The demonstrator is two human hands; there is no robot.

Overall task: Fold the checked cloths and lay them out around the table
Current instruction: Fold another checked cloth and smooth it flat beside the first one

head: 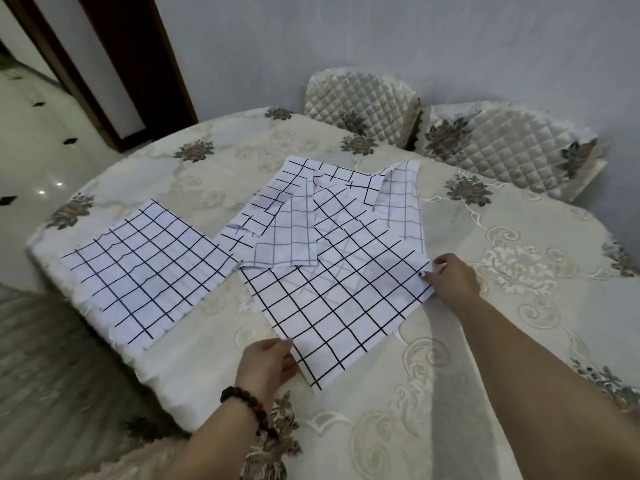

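Left hand (266, 365) and right hand (450, 277) each pinch a corner of the thin square checked cloth (339, 306).

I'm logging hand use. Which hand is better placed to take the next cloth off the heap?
Right, probably. The right hand holds a corner of the near cloth close beside the heap. The left hand grips the corner nearest the person, farther from it.

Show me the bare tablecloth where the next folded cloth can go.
Bare: the right side beyond the right hand; the far left, between the crumpled pile and the table rim; the near strip below the held cloth. Crowded: the middle, where the flat cloth, held cloth and pile lie close.
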